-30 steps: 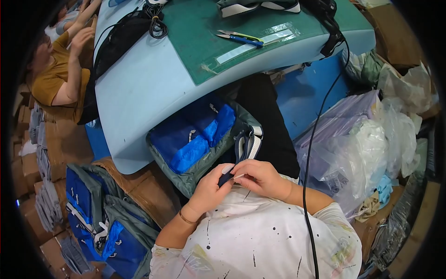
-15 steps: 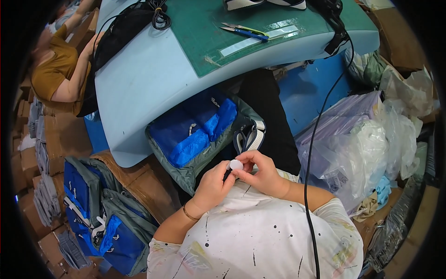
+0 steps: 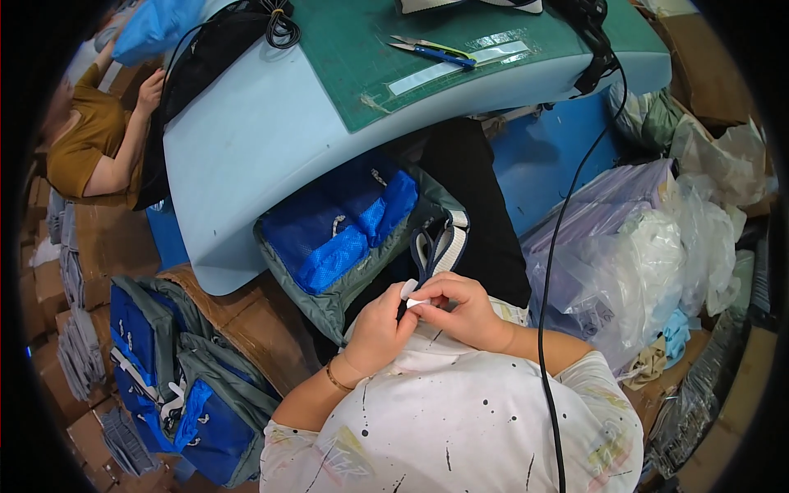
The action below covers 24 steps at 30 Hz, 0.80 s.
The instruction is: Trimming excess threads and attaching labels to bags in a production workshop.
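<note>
My two hands meet in front of my chest, just below the bag on my lap. Between thumb and fingers my left hand (image 3: 380,333) grips a small white disc (image 3: 408,288), seen tilted, with something dark beside it. My right hand (image 3: 460,314) pinches a second small white piece (image 3: 417,303) right beside the disc; whether the two are joined I cannot tell. Across my lap lies a blue and grey-green bag (image 3: 329,230) with mesh pockets and cord pulls. Its white-and-navy strap (image 3: 448,246) loops up just beyond my fingers.
Ahead is a pale blue table (image 3: 238,156) with a green cutting mat (image 3: 353,74) and thread snips (image 3: 436,54). A black cable (image 3: 559,222) hangs down on my right, near plastic bags (image 3: 641,263). More blue bags (image 3: 189,386) stand lower left. A co-worker (image 3: 99,156) sits far left.
The white disc has turned from face-on to tilted, and a second white piece now shows at my right fingertips. Far left, the co-worker's arm has moved and a light blue bag has appeared.
</note>
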Motion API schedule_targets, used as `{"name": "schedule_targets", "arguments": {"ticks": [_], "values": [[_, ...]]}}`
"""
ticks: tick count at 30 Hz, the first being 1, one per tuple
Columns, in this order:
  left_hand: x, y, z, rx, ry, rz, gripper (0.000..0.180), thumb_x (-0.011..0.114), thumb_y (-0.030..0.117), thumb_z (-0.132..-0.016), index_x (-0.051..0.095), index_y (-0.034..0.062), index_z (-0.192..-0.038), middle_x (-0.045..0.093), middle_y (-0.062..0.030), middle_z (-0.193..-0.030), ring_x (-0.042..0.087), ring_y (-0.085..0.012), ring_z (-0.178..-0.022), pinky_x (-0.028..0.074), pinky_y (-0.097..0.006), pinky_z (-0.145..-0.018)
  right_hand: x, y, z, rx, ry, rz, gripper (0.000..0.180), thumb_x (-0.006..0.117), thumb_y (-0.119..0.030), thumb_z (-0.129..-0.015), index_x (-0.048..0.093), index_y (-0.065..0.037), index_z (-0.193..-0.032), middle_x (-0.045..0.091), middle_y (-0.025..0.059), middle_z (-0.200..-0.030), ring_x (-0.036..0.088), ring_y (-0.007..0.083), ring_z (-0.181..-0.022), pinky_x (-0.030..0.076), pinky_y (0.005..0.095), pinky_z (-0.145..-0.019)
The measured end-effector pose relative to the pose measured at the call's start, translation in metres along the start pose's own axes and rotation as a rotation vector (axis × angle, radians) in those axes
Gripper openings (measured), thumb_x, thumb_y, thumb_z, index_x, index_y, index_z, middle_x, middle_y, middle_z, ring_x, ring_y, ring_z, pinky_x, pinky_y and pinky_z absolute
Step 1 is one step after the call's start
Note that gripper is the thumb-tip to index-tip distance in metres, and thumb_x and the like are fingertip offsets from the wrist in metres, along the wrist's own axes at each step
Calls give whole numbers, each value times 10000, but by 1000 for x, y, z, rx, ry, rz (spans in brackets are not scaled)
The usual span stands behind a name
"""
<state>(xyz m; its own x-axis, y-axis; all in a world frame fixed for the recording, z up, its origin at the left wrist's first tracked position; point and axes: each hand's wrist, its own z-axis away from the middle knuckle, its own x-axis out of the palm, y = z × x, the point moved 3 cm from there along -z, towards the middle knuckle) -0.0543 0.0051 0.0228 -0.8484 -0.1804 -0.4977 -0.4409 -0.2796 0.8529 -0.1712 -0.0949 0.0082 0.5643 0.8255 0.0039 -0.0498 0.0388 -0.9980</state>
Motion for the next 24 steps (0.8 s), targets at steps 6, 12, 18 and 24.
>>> {"name": "schedule_targets", "arguments": {"ticks": [6,12,18,24], "values": [[0,-8,3,-99,-6,173,156,514,96,-885,502,-8,-1000,574,-202,-807,577,-376,-715,445,-403,-596,-3,-6,1,137,-67,-77,137,696,-83,-804,706,-56,-938,630,34,-846,499,53,-649,403,177,-563],[1,-5,3,-59,8,108,138,505,88,-884,501,-5,-986,568,-203,-803,564,-382,-725,441,-408,-608,-1,-6,1,160,-52,-74,149,701,-113,-807,704,-61,-946,611,16,-808,469,43,-627,376,177,-542],[2,-4,4,-23,31,72,148,523,78,-858,504,1,-982,565,-202,-807,563,-387,-727,442,-418,-609,1,-1,3,140,-56,-82,133,693,-106,-810,702,-67,-937,604,15,-813,475,50,-633,388,186,-546],[1,-3,2,-36,31,43,132,512,55,-867,521,-12,-979,564,-191,-834,561,-369,-734,450,-399,-627,1,-4,2,-140,42,98,122,702,-102,-788,710,-82,-908,587,19,-779,523,121,-687,423,228,-577]]}}
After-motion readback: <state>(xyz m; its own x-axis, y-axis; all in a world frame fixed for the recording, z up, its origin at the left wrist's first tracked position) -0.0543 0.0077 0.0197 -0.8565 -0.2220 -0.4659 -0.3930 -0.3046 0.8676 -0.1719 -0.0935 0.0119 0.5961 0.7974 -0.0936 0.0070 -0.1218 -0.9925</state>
